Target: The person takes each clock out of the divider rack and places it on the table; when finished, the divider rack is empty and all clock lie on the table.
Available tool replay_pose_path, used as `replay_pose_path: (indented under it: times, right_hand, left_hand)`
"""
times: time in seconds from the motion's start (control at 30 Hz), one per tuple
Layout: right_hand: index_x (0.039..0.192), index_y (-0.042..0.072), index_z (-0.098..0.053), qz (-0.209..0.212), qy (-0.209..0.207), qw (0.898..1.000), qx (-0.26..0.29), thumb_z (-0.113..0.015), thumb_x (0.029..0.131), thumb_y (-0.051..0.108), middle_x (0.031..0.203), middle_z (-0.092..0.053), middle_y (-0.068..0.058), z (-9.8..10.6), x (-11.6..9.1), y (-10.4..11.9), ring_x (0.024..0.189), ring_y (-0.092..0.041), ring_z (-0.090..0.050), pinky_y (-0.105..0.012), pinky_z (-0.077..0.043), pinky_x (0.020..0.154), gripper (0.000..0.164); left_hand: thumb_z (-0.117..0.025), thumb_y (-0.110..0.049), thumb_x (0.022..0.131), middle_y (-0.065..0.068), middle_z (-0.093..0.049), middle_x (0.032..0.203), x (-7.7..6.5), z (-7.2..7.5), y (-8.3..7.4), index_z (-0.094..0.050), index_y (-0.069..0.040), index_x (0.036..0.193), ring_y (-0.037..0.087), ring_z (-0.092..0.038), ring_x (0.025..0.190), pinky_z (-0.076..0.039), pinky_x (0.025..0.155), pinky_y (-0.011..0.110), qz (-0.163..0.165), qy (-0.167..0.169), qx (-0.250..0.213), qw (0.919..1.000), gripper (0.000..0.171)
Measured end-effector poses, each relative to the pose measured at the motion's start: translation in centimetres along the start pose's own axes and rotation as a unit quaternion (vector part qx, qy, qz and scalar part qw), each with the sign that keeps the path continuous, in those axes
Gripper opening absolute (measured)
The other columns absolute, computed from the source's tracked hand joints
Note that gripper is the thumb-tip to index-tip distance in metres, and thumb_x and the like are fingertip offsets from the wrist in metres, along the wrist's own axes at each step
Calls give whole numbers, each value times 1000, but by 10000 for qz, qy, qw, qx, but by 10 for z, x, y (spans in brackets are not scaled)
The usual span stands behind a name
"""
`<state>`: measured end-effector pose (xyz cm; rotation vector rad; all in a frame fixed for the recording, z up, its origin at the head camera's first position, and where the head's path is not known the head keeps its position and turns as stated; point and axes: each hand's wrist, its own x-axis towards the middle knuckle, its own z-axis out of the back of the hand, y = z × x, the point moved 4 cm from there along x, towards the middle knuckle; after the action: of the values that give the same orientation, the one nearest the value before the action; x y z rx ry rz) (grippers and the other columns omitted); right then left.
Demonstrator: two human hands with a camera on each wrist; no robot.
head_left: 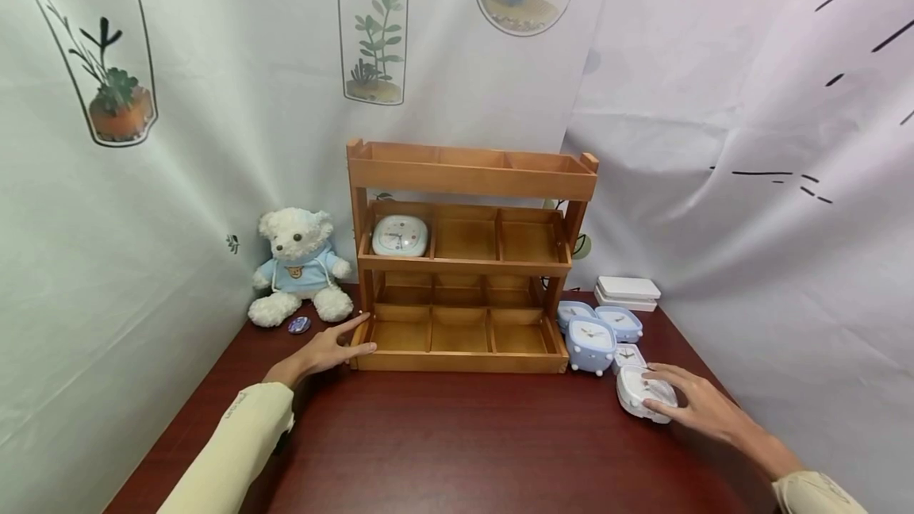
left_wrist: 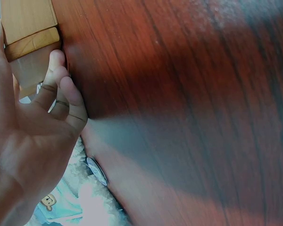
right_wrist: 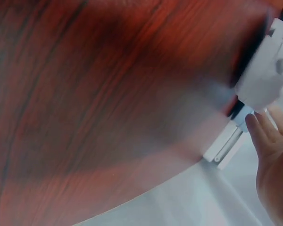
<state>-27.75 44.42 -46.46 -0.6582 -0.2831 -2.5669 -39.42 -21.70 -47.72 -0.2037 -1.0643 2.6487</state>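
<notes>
At the right, my right hand (head_left: 703, 407) grips a white alarm clock (head_left: 638, 393) between thumb and fingers. In the right wrist view the clock (right_wrist: 266, 70) shows its side, with a gap or shadow between it and the table. My left hand (head_left: 324, 351) rests at the lower left corner of a wooden three-tier rack (head_left: 464, 362), thumb and index finger extended against it. The other fingers are loosely bent in the left wrist view. A pale alarm clock (head_left: 400, 236) stands in the left compartment of the rack's middle tier.
Several blue and white clocks (head_left: 591, 343) cluster beside the rack's right end, with white boxes (head_left: 628, 292) behind them. A white teddy bear (head_left: 298, 264) in a blue hoodie sits at the left, near a small round badge (head_left: 299, 325). Patterned cloth hangs around the dark red table (head_left: 457, 443).
</notes>
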Motion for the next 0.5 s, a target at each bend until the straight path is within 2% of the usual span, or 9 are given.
replay_pose_path:
  times: [0.17,0.27,0.37,0.43,0.5]
  right_hand:
    - [122,16,-76,120,88,9999,-24,-90,80,37,126,-71,-5,4,4,4,112,-28,-67,-25,-47,90,49]
    - [122,15,-75,263,41,9996,91,-91,78,33,124,-71,-6,6,8,8,111,-27,-67,-17,-42,94,50]
    - [122,14,-75,401,-65,9989,217,-92,77,29,123,-72,-6,9,14,13,112,-26,-67,-6,-30,99,51]
    - [122,13,-75,480,-148,9984,278,-92,77,27,122,-73,-5,11,19,16,112,-25,-67,-4,-26,100,51]
    - [123,13,-75,532,-224,9978,324,-92,78,26,121,-73,-3,14,26,20,112,-23,-67,-4,-28,100,50]
  left_hand:
    - [-70,-59,94,33,-35,160,0,0,0,-33,-26,165,52,-45,138,-40,105,66,29,-6,-29,10000,87]
    - [-70,-60,94,33,-34,161,0,-1,2,-33,-26,165,52,-43,140,-40,105,67,42,2,-29,10000,87]
    - [-70,-60,93,33,-35,160,0,-1,3,-33,-26,165,51,-45,139,-40,105,66,41,-12,-12,10000,87]
    - [-70,-61,93,33,-36,159,0,-1,3,-34,-26,165,51,-46,138,-41,105,65,39,-21,-9,10000,87]
    - [-70,-61,93,33,-36,159,0,-1,2,-34,-26,165,51,-46,138,-41,105,65,38,-26,-15,10000,87]
